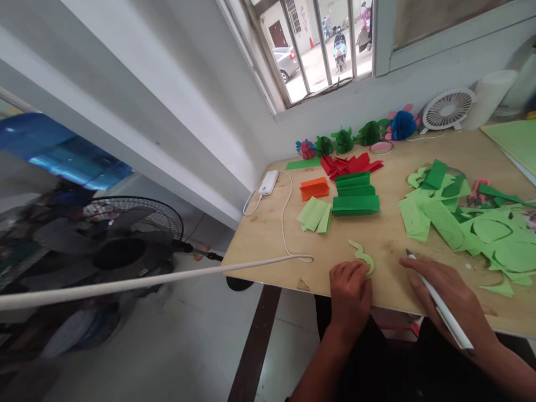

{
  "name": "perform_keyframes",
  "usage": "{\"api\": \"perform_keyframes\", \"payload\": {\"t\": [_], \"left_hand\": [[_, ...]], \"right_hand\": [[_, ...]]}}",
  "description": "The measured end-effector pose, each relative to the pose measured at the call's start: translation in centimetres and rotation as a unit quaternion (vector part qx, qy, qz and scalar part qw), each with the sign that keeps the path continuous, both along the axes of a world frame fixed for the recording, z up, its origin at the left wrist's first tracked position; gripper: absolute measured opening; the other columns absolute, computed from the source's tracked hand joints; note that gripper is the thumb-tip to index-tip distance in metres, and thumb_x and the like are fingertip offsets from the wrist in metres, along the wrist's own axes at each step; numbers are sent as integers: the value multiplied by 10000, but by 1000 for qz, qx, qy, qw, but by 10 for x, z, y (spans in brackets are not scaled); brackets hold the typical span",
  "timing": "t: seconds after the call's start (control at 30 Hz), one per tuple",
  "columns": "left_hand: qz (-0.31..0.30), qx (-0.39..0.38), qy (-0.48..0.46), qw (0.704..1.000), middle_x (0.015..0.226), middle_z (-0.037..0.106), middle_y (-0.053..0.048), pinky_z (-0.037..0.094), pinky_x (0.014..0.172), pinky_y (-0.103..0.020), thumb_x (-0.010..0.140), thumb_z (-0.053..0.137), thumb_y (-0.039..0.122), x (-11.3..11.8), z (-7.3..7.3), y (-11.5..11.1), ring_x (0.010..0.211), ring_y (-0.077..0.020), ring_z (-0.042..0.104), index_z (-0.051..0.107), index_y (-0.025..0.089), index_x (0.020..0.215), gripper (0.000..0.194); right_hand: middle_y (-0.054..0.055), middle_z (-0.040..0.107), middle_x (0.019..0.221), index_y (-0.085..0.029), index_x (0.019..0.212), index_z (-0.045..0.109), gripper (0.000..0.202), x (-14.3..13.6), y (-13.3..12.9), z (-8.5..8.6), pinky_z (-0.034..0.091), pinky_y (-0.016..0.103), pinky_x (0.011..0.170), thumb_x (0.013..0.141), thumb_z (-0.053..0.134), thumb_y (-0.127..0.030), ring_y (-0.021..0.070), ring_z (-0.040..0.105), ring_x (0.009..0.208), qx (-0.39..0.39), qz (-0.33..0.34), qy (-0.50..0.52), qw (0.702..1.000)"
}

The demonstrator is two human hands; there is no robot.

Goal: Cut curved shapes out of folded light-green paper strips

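A small wavy light green paper piece [363, 255] lies near the front edge of the wooden table [268, 240]. My left hand [350, 287] rests at the lower end of that piece, its fingers curled together; whether they pinch the paper is hard to make out. My right hand [450, 301] is wrapped round a white pen [444, 315], whose dark tip points up and to the left, close to the tabletop. Beyond my hands are dark green folded paper strips [355, 205], light green strips [315, 215], an orange folded strip [314, 188] and red folded paper [352, 164].
Light green scraps [489, 234] with pink-handled scissors [478, 191] cover the right side. Paper figures [344, 139] and a small white fan [449, 109] stand along the wall. A power bank [269, 182] with a white cable lies left; a floor fan [125, 245] stands beyond.
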State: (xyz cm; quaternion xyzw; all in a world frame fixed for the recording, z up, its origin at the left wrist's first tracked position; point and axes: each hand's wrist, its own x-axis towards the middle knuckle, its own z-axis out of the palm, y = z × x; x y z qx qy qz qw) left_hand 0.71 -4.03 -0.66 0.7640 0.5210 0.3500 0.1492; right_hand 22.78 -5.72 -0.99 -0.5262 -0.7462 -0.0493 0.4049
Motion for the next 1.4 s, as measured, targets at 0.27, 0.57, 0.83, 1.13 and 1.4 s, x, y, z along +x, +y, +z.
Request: {"api": "perform_keyframes", "payload": {"t": [0.27,0.57,0.83,1.13,1.4], "left_hand": [[9,5,79,997,1209,778,-47,507,1064,-421,926,678,117,-17,3,19,1170,-243,648,753,232,1136,251],[-46,-7,106,993,1210,794,-43,513,1019,-425,979,616,132,4,0,27,1154,-235,667,776,253,1094,231],[-19,12,85,996,1153,804,-32,531,1053,-392,914,658,106,0,2,45,1130,-214,697,768,248,1110,266],[196,-18,125,972,1116,712,-111,506,961,-428,893,685,157,-33,6,98,1101,-292,654,684,179,1183,291],[222,-71,50,971,872,699,-64,484,878,-346,880,608,97,-35,15,97,942,-241,669,648,213,809,141]], "right_hand": [[64,782,1146,-276,1342,641,383,-13,11,-7,562,406,942,966,579,-240,230,738,1067,3,26,-29,999],[83,786,1159,-265,1403,614,430,-20,14,-7,558,401,919,976,562,-259,235,743,1068,-12,52,-58,997],[78,791,1143,-258,1411,604,435,-17,10,-12,559,418,939,979,562,-291,244,744,1074,-2,46,-60,997],[98,781,1183,-250,1416,610,451,-18,8,-16,571,446,940,972,579,-326,265,732,1116,-21,49,-44,998],[90,783,1151,-241,1410,605,441,-21,7,-15,575,455,952,972,587,-294,265,727,1119,-11,38,-36,999]]}}
